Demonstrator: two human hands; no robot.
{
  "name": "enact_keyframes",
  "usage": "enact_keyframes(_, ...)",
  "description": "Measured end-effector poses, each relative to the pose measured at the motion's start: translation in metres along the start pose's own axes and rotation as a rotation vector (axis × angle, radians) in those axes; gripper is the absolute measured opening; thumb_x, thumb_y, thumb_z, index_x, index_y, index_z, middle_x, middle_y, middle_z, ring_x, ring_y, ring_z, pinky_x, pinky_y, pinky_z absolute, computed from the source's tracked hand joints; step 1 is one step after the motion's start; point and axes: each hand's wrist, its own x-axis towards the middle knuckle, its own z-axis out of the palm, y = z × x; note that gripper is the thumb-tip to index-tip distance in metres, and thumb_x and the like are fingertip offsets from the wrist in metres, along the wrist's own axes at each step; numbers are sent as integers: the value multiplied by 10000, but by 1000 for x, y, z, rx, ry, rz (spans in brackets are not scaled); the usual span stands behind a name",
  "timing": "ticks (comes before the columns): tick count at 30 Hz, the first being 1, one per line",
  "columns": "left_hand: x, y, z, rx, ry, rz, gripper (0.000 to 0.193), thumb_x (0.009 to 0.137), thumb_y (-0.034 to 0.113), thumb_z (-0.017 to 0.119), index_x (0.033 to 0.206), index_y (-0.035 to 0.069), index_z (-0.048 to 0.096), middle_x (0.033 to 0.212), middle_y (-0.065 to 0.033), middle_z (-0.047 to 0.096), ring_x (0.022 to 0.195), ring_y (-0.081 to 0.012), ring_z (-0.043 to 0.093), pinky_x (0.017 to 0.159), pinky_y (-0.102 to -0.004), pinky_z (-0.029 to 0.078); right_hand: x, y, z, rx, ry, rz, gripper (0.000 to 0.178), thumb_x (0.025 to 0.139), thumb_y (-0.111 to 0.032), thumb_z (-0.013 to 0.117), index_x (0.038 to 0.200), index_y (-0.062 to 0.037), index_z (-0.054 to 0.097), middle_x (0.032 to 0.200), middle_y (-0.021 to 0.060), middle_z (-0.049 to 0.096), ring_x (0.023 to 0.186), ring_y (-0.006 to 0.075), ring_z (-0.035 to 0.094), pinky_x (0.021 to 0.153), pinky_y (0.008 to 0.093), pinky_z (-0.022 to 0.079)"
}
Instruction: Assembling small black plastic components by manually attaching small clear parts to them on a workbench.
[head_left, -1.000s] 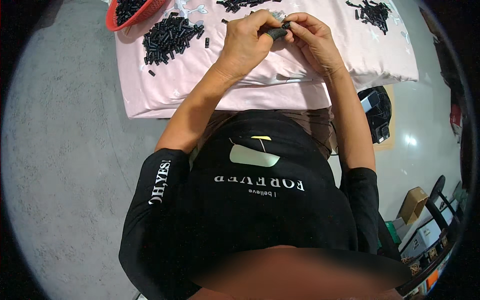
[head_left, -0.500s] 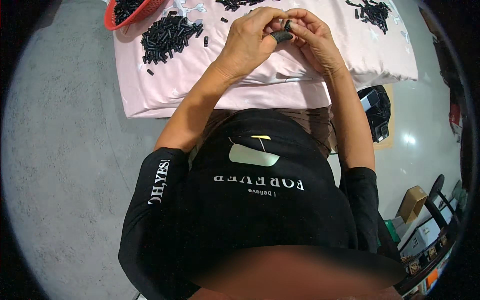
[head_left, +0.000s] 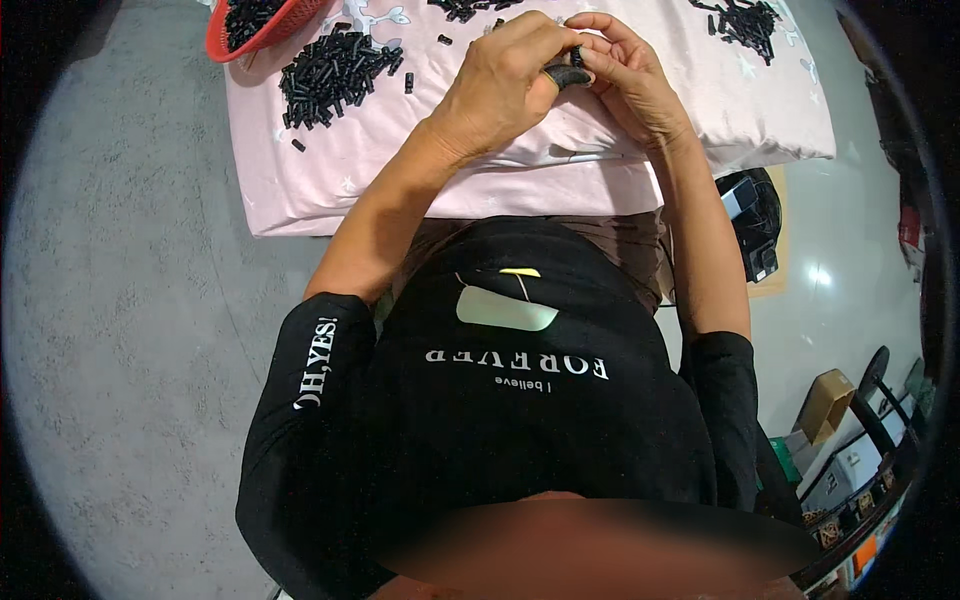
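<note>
Above the pink cloth [head_left: 740,115], my two hands meet around one small black cylindrical part [head_left: 576,57]. My left hand [head_left: 500,90] is closed, its thumb wearing a dark cover [head_left: 568,76] and lying just below the part. From the other side, my right hand [head_left: 637,88] pinches the part between thumb and fingertips. The fingers hide much of it. Left of my hands lies a heap of similar black parts [head_left: 335,78]. A single loose piece [head_left: 409,82] lies between that heap and my left wrist.
A red basket [head_left: 287,28] of black parts stands at the far left. More black parts [head_left: 465,9] lie at the far edge, and another heap [head_left: 748,30] sits at the far right. On the floor to the right are a black bag [head_left: 758,235] and a cardboard box [head_left: 825,405].
My left hand has shifted slightly and its thumb has moved a little to the right. The black part stays between both hands, and the heaps lie as before.
</note>
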Motion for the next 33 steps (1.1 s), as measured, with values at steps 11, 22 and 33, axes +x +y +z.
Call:
enact_keyframes(11,-3,0,17,-43,157,39,314,748,-58,607,1041,39,664,935,-154,645,840,-377,659,760,-451,544,0,0,-6,-2,-46,17,385,975,-120,697,1323,-21,566,1124,36,706,1001,72,665,847,204,545)
enact_keyframes(22,-22,-37,-26,118,244,-397,281,781,-104,566,1016,-7,684,879,-161,655,743,-306,649,656,-377,512,-2,-3,12,-39,57,-7,329,1016,-138,644,1312,0,605,1086,80,728,871,103,631,782,205,510)
enact_keyframes(33,-37,-60,-56,442,196,-351,222,795,-77,580,974,-21,699,931,-208,659,951,-378,639,852,-437,499,-1,1,7,-39,108,1,293,1016,-126,640,1282,-6,629,1072,94,733,867,108,640,806,225,531)
